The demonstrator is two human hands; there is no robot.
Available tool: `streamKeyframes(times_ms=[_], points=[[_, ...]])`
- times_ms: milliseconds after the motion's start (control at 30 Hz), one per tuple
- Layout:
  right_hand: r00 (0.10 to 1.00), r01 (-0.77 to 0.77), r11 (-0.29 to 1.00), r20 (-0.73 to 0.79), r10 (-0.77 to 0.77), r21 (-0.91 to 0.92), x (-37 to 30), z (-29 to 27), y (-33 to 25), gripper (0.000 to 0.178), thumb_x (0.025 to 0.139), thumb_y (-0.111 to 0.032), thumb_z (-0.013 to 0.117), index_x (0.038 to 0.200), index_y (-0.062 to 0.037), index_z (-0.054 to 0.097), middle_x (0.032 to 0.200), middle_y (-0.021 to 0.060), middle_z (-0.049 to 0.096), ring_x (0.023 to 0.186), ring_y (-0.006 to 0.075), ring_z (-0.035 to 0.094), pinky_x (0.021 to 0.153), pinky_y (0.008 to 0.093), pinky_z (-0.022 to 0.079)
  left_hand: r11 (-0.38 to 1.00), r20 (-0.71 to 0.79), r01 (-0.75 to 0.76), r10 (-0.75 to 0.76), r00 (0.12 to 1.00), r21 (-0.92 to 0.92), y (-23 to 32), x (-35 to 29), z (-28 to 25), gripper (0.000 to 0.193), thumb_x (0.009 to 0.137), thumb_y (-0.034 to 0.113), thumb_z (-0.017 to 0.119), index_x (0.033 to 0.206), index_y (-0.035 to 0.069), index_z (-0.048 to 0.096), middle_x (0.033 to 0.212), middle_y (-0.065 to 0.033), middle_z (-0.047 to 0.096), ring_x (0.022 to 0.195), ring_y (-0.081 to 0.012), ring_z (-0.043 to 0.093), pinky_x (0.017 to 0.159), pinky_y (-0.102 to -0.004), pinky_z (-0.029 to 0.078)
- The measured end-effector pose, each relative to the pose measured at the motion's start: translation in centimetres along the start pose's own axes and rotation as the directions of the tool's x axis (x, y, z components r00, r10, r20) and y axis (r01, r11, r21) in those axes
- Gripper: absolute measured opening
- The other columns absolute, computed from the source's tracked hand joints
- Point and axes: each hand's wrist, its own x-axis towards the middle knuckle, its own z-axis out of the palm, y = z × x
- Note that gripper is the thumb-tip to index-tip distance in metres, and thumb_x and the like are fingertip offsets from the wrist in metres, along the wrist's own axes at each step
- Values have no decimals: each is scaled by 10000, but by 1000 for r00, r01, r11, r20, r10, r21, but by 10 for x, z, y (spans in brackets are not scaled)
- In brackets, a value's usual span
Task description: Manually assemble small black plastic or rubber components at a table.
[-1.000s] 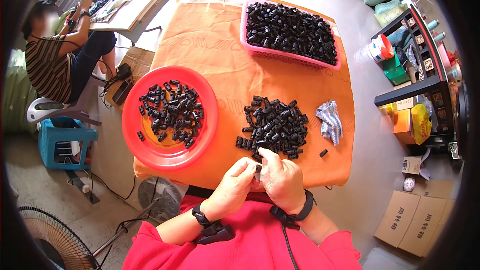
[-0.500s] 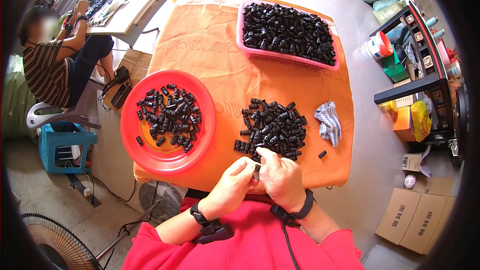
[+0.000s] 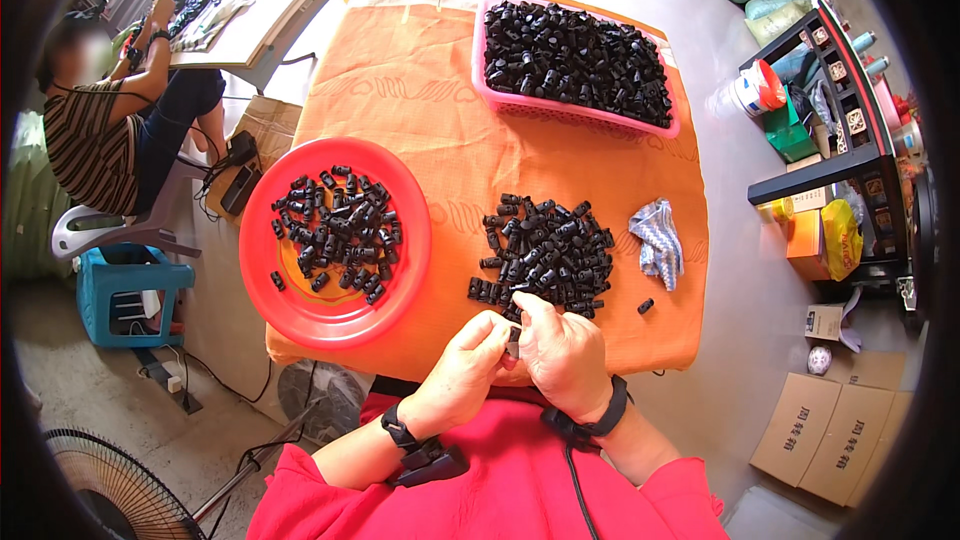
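Close to the near table edge, my left hand [image 3: 462,365] and my right hand [image 3: 566,358] meet, both closed around one small black plastic cord lock [image 3: 514,336]. Fingers partly cover it, so its details are hard to see. Just beyond my fingers lies a pile of black cord locks [image 3: 555,250] on the orange cloth. A round red tray [image 3: 408,198] to the left holds more of these pieces, loosely scattered. At the far side, a pink basket [image 3: 580,118] is filled with many small black plastic parts [image 3: 575,55].
Right of the pile are a crumpled blue-and-white cloth [image 3: 657,243] and one stray black piece [image 3: 645,307]. Another person [image 3: 100,130] sits at a table at far left. A fan [image 3: 115,490] stands lower left, flattened cardboard boxes [image 3: 830,440] lower right, and a shelf [image 3: 825,175] at right.
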Motion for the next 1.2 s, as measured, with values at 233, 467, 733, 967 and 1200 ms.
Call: streamKeyframes(times_ms=[233,467,733,967,1200], points=[[977,-212,952,62,203,218,-1,3,-2,240,945,-112,550,1162,-20,596,759,141,668,645,316,664,573,416,520,992,-60,-41,49,997,123,1,1,7,131,1049,168,475,986,74,541,879,16,522,798,-65,465,726,-225,403],[995,-97,987,43,92,125,-1,1,3,255,927,-97,566,1169,-23,597,748,120,669,652,298,663,586,403,520,998,-49,8,-4,999,68,2,0,8,139,1051,178,471,980,81,541,863,19,523,791,-70,467,716,-231,398],[998,57,998,-10,-57,-1,-1,-4,4,314,879,-75,603,1187,-15,600,763,88,669,630,263,646,587,378,505,999,75,36,-34,997,-28,3,2,-2,107,1037,159,495,1030,67,548,946,-7,580,860,-97,536,807,-282,452],[1000,15,999,-11,-14,40,-2,-2,5,292,896,-82,588,1181,-20,599,761,89,666,639,276,650,584,386,510,997,74,56,-52,996,-55,2,2,-4,112,1039,155,489,1047,63,553,972,-14,587,874,-105,542,825,-290,463],[982,-179,966,88,165,189,-4,-2,-2,249,951,-96,547,1184,-22,593,802,132,673,684,303,668,610,395,526,998,65,34,-30,997,-54,2,1,-4,137,1036,187,511,1040,58,556,946,-13,584,878,-110,536,826,-291,457]])
